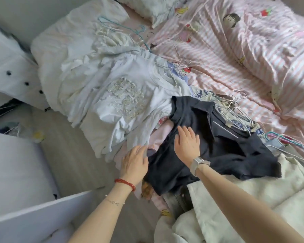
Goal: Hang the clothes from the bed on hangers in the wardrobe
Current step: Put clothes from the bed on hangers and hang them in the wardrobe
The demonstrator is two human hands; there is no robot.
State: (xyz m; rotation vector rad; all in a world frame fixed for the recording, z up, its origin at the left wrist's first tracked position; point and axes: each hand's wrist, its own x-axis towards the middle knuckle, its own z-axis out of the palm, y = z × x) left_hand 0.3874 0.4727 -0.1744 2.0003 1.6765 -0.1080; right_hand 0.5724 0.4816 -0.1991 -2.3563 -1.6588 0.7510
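text: none could be read | white t-shirt (pixel 130 95): raised, beaded letter shapes on the chest, too blurred to make out | striped duvet (pixel 235 55): cartoon prints only, no legible words | labels, brands, numbers: none seen

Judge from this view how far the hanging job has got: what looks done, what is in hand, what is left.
Done: nothing visibly hung. In hand: the right hand lies flat on the dark navy top; the left hand touches its edge. A wire hanger shows at its neckline. Left: the white T-shirt, other clothes and loose hangers remain on the bed.
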